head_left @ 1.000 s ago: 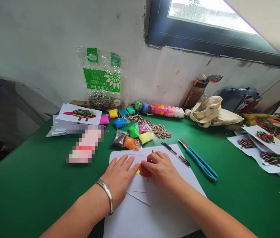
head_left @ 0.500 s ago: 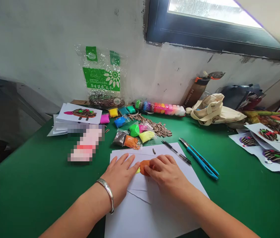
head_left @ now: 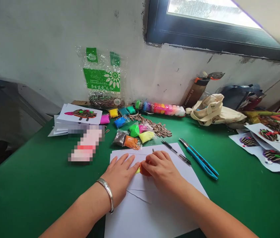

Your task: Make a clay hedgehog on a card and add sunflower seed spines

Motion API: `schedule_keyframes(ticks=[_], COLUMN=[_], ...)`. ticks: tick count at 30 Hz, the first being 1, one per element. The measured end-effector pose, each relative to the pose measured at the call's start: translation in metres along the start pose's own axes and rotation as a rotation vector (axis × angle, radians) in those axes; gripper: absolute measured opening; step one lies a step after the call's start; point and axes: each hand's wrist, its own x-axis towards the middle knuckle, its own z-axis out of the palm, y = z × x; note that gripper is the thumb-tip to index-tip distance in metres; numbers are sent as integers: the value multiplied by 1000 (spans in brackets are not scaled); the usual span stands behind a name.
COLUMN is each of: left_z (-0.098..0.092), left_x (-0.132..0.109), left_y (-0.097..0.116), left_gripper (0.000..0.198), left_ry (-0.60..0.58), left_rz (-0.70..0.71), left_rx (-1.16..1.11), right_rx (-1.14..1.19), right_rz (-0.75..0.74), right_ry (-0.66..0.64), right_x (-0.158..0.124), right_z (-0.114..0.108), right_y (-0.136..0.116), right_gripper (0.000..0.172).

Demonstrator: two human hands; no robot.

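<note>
My left hand (head_left: 120,173) lies flat on the white paper (head_left: 127,218), fingers spread, thumb tip beside a small piece of yellow clay (head_left: 138,170). A patch of orange clay (head_left: 144,170) is on the paper just right of that thumb. My right hand (head_left: 161,168) is closed, its curled fingers and thumb pressed together at the clay's right side and covering part of it. Whether a small thing is also between those fingertips is hidden. A sunflower seed (head_left: 153,150) shows only partly behind the right knuckles. Pencil-like lines run across the paper below the hands.
Right of the paper lie a black pen (head_left: 176,152) and a blue utility knife (head_left: 199,158) with its blade out. Bagged clay (head_left: 132,142) and a seed pile (head_left: 161,129) sit beyond. Seed pictures lie left (head_left: 80,114) and right (head_left: 275,155). A bottle (head_left: 196,91) leans on the wall.
My right hand has shifted slightly left and up over the orange clay, hiding more of it and most of the seed. My left hand stays in place.
</note>
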Motion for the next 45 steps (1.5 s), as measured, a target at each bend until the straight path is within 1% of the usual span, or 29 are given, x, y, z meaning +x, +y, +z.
schedule_keyframes(ticks=[3, 5, 11, 14, 18, 22, 28, 32, 37, 42, 45], left_z=[-2, -4, -5, -4, -5, -6, -3, -3, -2, -2, -2], left_x=[-1, -2, -2, -3, -6, -7, -6, -7, -7, -6, -5], left_y=[1, 1, -2, -5, -6, -7, -11, -10, -12, -13, -12], left_gripper=[88, 87, 85, 85, 86, 80, 73, 70, 70, 68, 65], left_ry=[-10, -17, -19, -21, -30, -36, 34, 29, 39, 75, 68], left_rz=[-5, -6, -8, -1, 7, 6, 24, 33, 33, 54, 48], left_rx=[-20, -38, -43, -34, -24, -11, -48, -28, -40, -84, -73], right_rx=[74, 109, 105, 115, 120, 89, 50, 68, 103, 131, 141], right_rz=[20, 32, -81, -79, -76, -88, -96, -102, -99, -112, -110], right_ry=[20, 34, 20, 20, 24, 2, 12, -6, -30, 3, 11], right_x=[-5, -10, -13, -12, -10, -5, -2, -3, -4, -6, -7], right_z=[-6, -9, -5, -5, -5, 2, 8, 9, 7, 5, 7], right_y=[0, -1, -6, -6, -7, -12, -17, -17, -15, -14, -14], right_gripper=[28, 32, 32, 30, 35, 30, 31, 30, 34, 40, 39])
